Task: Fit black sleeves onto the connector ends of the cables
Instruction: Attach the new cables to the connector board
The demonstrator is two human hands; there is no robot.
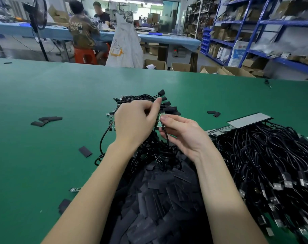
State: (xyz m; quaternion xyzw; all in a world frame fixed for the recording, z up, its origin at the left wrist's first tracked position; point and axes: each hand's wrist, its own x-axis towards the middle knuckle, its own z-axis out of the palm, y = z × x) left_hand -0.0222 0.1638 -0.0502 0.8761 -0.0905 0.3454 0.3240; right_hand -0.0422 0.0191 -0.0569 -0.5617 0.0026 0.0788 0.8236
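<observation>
On the green table [44, 95], I have my left hand [134, 124] grasping the bundle of cables [146, 103], fingers curled over it. My right hand [183, 136] pinches a small circuit-board connector end [160, 118]. Loose black sleeves [158, 199] lie heaped below. I judge the board light, stiff and fragile, so I'd hold its edges; the sleeves look soft.

Matt black sleeves [160, 199], glossy cables [266, 155]

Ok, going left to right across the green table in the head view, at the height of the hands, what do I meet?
Loose black sleeves → left hand → right hand → two stray sleeves → pile of black cables.
</observation>
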